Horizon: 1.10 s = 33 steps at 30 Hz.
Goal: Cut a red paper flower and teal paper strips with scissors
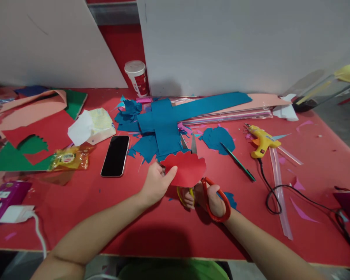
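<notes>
Scissors (205,186) gripped in the right hand (211,200) bite the red paper shape (186,168), light and floppy, pinched at its edge by the left hand (156,184).

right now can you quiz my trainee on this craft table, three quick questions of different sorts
1. True or false: the right hand works the scissors with red and yellow handles.
2. What does the left hand pinch? A) red paper cutout B) phone C) glue gun
3. Fill in: the green pencil lies partly on a ____ paper scrap.

Key: 1 true; 2 A; 3 blue
</notes>
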Each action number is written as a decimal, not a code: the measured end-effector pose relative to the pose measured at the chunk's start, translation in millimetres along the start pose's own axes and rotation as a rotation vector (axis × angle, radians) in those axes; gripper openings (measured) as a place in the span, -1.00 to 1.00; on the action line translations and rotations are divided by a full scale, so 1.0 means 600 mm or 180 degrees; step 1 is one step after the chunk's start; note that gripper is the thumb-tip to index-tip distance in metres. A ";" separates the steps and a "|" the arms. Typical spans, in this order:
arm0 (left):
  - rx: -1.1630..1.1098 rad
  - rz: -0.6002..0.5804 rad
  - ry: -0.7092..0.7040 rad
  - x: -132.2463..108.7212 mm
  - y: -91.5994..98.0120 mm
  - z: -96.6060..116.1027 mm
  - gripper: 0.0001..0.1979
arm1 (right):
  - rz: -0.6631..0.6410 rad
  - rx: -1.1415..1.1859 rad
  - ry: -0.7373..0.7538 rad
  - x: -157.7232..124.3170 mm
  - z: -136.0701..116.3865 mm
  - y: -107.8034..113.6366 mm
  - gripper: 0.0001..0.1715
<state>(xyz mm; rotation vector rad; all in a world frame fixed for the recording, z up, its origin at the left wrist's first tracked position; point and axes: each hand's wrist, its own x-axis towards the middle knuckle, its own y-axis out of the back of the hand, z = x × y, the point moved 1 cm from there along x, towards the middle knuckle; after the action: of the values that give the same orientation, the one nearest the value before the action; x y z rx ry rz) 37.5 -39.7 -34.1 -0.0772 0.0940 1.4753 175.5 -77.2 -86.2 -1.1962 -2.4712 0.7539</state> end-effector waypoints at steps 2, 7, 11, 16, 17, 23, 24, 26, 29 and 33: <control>-0.0398 -0.0029 0.0216 -0.001 -0.003 -0.003 -0.81 | -0.0007 -0.0032 -0.0039 0.000 -0.004 0.000 -0.24; -0.1216 -0.0011 0.0686 0.000 -0.008 0.002 -0.65 | 0.0000 -0.0006 -0.0030 0.000 -0.005 0.002 -0.27; -0.1300 -0.0023 0.0874 0.002 -0.006 0.007 -0.64 | -0.0006 0.0021 -0.0030 -0.002 -0.013 -0.003 -0.25; -0.1365 -0.0093 0.0830 0.002 -0.002 0.009 -0.68 | 0.0066 0.0256 -0.0065 -0.004 -0.022 -0.005 -0.21; -0.1341 -0.0118 0.0812 0.002 -0.001 0.010 -0.68 | 0.0062 0.0285 -0.0075 -0.004 -0.023 -0.004 -0.21; -0.1233 -0.0056 0.0587 0.006 0.006 0.011 -0.69 | -0.0098 0.0298 -0.0039 -0.002 -0.026 -0.002 -0.21; -0.1246 -0.0073 0.0564 0.008 0.007 0.012 -0.70 | -0.0118 0.0267 -0.0012 -0.002 -0.028 -0.003 -0.20; -0.1258 -0.0097 0.0535 0.010 0.009 0.017 -0.71 | -0.0135 0.0205 0.0031 -0.001 -0.032 -0.006 -0.20; -0.1248 -0.0130 0.0521 0.011 0.012 0.025 -0.69 | -0.0122 0.0186 0.0070 -0.001 -0.036 -0.010 -0.19; -0.1122 -0.0282 0.0544 0.013 0.017 0.030 -0.71 | -0.0218 0.0248 -0.0015 -0.003 -0.034 -0.006 -0.16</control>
<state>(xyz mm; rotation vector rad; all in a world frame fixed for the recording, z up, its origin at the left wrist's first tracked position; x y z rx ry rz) 28.4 -29.1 -16.8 -0.4879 -0.0319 1.3816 183.8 -73.5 -67.6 -1.0778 -2.4491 0.8271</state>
